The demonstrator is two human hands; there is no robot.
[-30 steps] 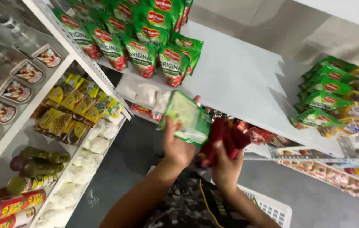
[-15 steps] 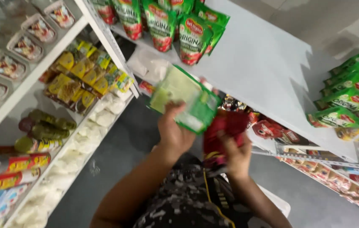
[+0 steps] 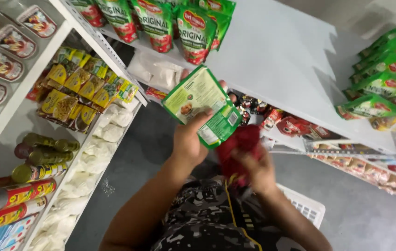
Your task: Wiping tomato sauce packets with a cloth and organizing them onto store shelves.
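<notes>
Green pouch (image 3: 202, 107) is gripped in the left hand (image 3: 189, 142), held up in front of the white shelf (image 3: 272, 60), not yet set among the stocked pouches (image 3: 193, 32). Red cloth (image 3: 235, 148) is bunched in the right hand (image 3: 256, 169), blurred. Wiping appears under way; shelving is judged left.
</notes>
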